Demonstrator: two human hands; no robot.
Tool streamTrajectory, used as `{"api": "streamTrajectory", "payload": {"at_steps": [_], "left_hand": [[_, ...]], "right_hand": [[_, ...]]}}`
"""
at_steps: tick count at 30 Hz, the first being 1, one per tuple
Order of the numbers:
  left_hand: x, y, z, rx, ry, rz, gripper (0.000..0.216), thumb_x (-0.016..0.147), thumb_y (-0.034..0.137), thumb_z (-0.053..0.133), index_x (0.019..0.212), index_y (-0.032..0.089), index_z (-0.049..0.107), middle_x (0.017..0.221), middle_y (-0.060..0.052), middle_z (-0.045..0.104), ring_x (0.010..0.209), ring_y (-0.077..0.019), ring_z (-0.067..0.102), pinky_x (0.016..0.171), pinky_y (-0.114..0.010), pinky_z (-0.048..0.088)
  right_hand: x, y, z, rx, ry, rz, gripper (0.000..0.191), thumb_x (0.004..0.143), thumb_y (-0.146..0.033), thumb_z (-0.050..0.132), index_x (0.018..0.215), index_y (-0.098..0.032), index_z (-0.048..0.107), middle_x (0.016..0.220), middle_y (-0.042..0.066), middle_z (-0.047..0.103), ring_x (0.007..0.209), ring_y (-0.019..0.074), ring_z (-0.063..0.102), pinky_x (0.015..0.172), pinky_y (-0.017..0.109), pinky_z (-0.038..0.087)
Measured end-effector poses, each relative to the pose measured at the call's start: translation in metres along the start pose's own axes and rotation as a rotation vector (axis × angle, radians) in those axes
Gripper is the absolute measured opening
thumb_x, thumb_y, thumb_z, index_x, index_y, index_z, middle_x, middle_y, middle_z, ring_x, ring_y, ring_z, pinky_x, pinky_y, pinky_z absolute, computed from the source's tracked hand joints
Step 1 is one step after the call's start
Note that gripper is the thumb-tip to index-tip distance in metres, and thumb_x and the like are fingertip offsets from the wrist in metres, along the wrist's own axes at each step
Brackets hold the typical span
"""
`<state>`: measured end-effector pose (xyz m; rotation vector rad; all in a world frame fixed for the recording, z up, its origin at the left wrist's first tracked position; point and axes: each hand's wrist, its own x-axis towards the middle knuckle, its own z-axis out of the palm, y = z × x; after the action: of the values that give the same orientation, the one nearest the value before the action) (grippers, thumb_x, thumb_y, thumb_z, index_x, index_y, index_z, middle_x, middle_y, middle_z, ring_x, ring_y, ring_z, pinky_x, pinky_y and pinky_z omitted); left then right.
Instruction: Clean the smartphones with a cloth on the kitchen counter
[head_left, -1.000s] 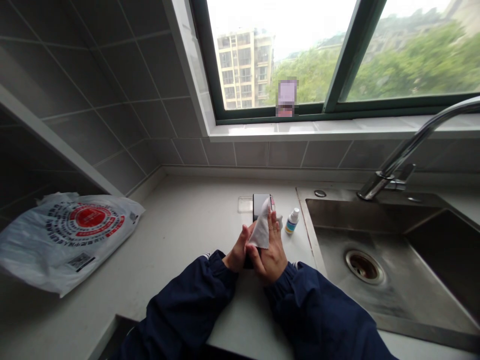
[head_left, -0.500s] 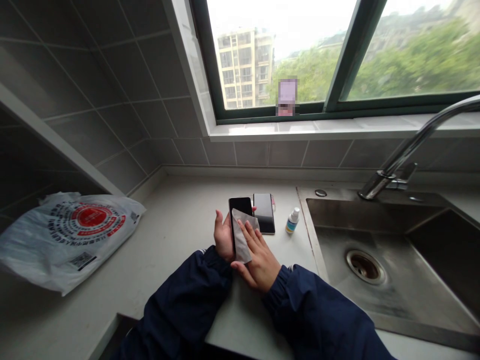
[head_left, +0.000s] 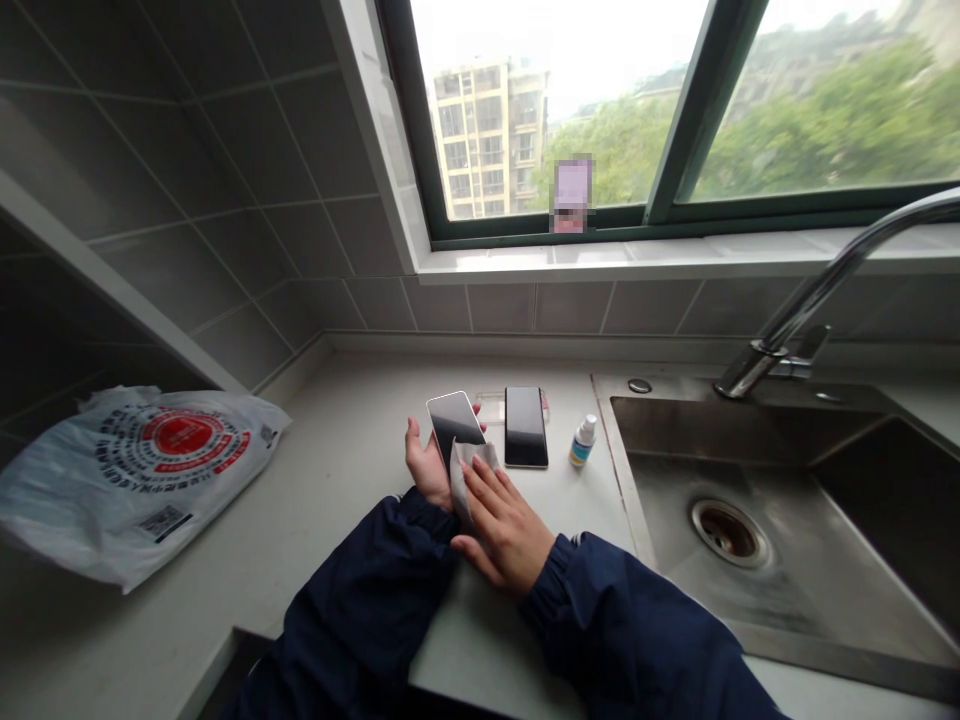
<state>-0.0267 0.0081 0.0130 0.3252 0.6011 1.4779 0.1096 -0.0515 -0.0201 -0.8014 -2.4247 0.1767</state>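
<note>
My left hand [head_left: 425,468] grips a black phone [head_left: 451,419] by its edge, screen up and tilted to the left, over the pale counter [head_left: 352,470]. My right hand [head_left: 504,518] lies on the lower half of the screen, fingers straight and pressing a small grey-white cloth [head_left: 466,468] against the glass. A second black phone [head_left: 525,427] rests flat on the counter just to the right, with a clear case [head_left: 491,403] partly hidden behind the two phones. A small white dropper bottle [head_left: 581,442] with a blue label stands beside it.
A steel sink [head_left: 739,520] with a curved tap [head_left: 817,295] fills the right side. A white plastic bag [head_left: 142,470] with a red print lies at the left. Grey tiled walls and a window sill [head_left: 637,258] close the back.
My left hand has moved the phone down and to the left and tilted it. My right hand came down with the cloth from in front of the lying phone onto the held screen.
</note>
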Motion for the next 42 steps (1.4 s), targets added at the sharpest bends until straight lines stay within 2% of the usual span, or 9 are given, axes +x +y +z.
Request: {"api": "streamTrajectory", "payload": {"at_steps": [5,10,14,28,35,42], "left_hand": [[0.001,0.001,0.001,0.014,0.040,-0.072,0.088,0.086,0.073,0.027,0.131,0.003,0.056,0.097,-0.021,0.070,0.073,-0.0288,0.067,0.064,-0.042,0.055],[0.001,-0.001,0.000,0.007,0.025,-0.064,0.084,0.086,0.072,0.029,0.130,0.005,0.057,0.103,-0.021,0.069,0.076,-0.0290,0.067,0.068,-0.044,0.054],[0.001,-0.002,-0.001,0.033,0.014,-0.099,0.089,0.084,0.075,0.028,0.128,0.004,0.058,0.091,-0.019,0.070,0.072,-0.0289,0.066,0.067,-0.044,0.054],[-0.001,-0.004,-0.001,0.008,-0.037,-0.100,0.082,0.089,0.070,0.031,0.132,0.004,0.055,0.121,-0.021,0.066,0.086,-0.0280,0.069,0.073,-0.041,0.056],[-0.001,-0.008,-0.002,0.002,-0.083,-0.126,0.084,0.089,0.072,0.028,0.130,0.004,0.057,0.120,-0.021,0.066,0.089,-0.0283,0.068,0.079,-0.043,0.055],[-0.008,-0.011,0.004,0.043,-0.118,-0.181,0.092,0.084,0.079,0.030,0.132,0.005,0.055,0.105,-0.022,0.069,0.096,-0.0368,0.066,0.081,-0.050,0.053]], "right_hand": [[-0.001,-0.001,0.001,0.003,-0.007,0.006,0.066,0.097,-0.038,0.048,0.149,0.002,0.034,0.158,0.021,0.030,0.150,0.0356,0.012,0.118,0.055,0.032],[-0.001,0.000,0.004,0.000,-0.020,0.012,0.067,0.097,-0.038,0.050,0.148,0.003,0.035,0.158,0.022,0.029,0.150,0.0369,0.014,0.117,0.055,0.032],[-0.002,0.001,0.005,0.007,-0.015,0.015,0.067,0.096,-0.038,0.050,0.148,0.002,0.034,0.157,0.022,0.029,0.150,0.0361,0.015,0.117,0.055,0.032],[-0.001,0.000,0.003,0.003,-0.019,0.037,0.067,0.096,-0.038,0.050,0.149,-0.001,0.035,0.157,0.022,0.029,0.150,0.0350,0.015,0.117,0.055,0.031],[-0.002,0.001,0.007,0.003,-0.008,0.048,0.069,0.095,-0.039,0.053,0.147,0.002,0.036,0.156,0.024,0.030,0.149,0.0364,0.017,0.117,0.056,0.032],[-0.003,0.002,0.010,0.019,-0.001,0.065,0.074,0.096,-0.043,0.050,0.152,0.000,0.027,0.158,0.023,0.026,0.150,0.0353,0.012,0.116,0.057,0.031]]}}
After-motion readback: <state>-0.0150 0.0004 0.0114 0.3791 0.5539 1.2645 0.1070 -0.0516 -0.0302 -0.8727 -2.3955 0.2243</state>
